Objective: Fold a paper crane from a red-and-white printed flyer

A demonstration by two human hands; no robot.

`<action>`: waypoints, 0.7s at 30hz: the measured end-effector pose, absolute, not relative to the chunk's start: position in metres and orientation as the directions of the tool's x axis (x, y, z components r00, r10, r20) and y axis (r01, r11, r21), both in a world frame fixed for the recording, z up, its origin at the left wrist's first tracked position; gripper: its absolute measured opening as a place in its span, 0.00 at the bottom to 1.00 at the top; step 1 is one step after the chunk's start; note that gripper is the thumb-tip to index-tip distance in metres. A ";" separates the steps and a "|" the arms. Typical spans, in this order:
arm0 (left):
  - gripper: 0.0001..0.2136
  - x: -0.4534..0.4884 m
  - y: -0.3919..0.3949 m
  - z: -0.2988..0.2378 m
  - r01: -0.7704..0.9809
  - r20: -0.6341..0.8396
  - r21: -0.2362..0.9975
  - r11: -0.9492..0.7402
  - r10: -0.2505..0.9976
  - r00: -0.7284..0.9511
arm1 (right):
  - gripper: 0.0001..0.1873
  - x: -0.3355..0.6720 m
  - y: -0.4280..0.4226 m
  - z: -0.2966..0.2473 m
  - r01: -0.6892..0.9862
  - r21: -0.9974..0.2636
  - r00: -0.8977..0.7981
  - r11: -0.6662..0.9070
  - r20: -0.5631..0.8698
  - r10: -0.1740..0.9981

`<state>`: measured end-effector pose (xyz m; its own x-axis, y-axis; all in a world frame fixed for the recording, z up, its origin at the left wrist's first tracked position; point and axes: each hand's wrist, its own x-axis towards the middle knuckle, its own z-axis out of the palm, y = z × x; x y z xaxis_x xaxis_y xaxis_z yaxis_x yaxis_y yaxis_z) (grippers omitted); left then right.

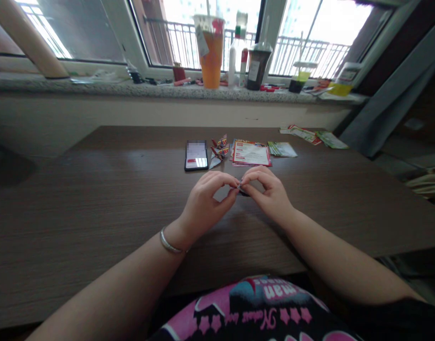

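Tabletop (96, 213), brown and wood-grained, spread beneath your forearms. Starting at the left, a silvery bracelet (169, 241) circled your left wrist. Beyond it, a phone (196, 156) lay flat with its screen lit. Your left hand (209, 195) came next, thumb and index finger curved into a ring, their tips pinched on a small dark piece (243, 193). On the windowsill (160, 90) behind stood a tall cup of orange drink (212, 59), while crumpled wrappers (221, 150) lay on the table just beside the phone. The small piece was between your two hands, near the table's middle, mostly covered by your fingertips; you could not tell its full shape. Behind it lay a stack of red-edged cards (252, 153). Your right hand (269, 189) met the left from the other side, its thumb and index finger closed narrowly on the same piece. Farther right lay a green-and-white packet (282, 149), then more flat packets (331, 139) near the table's back corner.
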<state>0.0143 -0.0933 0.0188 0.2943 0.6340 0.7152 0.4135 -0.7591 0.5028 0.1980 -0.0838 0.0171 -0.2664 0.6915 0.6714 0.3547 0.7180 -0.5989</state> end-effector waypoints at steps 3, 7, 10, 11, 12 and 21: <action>0.04 0.014 -0.092 0.017 0.423 0.708 0.506 -0.752 0.642 0.293 | 0.02 0.199 -0.083 0.016 0.320 -0.630 -0.283 0.708 0.650 0.705; 0.03 0.013 -0.091 0.017 0.368 0.730 0.482 -0.795 0.597 0.332 | 0.02 0.200 -0.083 0.014 0.293 -0.642 -0.299 0.708 0.642 0.706; 0.02 0.013 -0.091 0.018 0.345 0.735 0.496 -0.797 0.597 0.322 | 0.01 0.199 -0.083 0.012 0.285 -0.652 -0.275 0.703 0.647 0.711; 0.02 0.013 -0.091 0.019 0.341 0.731 0.509 -0.790 0.606 0.314 | 0.01 0.199 -0.083 0.012 0.284 -0.651 -0.268 0.704 0.652 0.710; 0.02 0.013 -0.091 0.019 0.338 0.724 0.524 -0.782 0.618 0.307 | 0.02 0.199 -0.084 0.013 0.284 -0.640 -0.269 0.714 0.662 0.700; 0.02 0.015 -0.090 0.020 0.313 0.715 0.584 -0.749 0.657 0.239 | 0.05 0.197 -0.086 0.019 0.382 -0.435 -0.363 0.816 0.741 0.565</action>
<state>0.0150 -0.0903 0.0195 0.2390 0.6567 0.7153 0.3126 -0.7495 0.5836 0.1969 -0.0859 0.0192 -0.3631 0.5648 0.7411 0.3818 0.8157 -0.4346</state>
